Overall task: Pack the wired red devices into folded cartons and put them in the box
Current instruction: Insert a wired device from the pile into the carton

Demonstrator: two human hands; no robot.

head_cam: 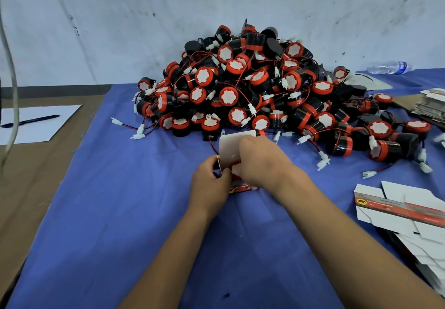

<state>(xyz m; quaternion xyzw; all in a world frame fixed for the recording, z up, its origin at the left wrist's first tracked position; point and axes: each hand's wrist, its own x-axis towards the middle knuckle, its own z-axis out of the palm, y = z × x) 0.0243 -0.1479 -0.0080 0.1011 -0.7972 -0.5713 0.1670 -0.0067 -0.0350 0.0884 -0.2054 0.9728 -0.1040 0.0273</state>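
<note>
- A blue cloth [134,212] covers the table under a scuffed white wall [216,2].
- Mid-cloth, a small carton [234,151] stands with its white flap up, thin card that probably creases easily, best held by its side walls.
- The left hand [209,180] pinches the carton's left edge; the right hand [261,161] curls over its mouth, apparently tucking in a device.
- Behind, the heap of red devices [260,87] looks light, rigid, with snag-prone wires.
- Flat cartons [397,206] lie right; a pen [31,120] rests on paper [36,129] left.
- No box in view.
</note>
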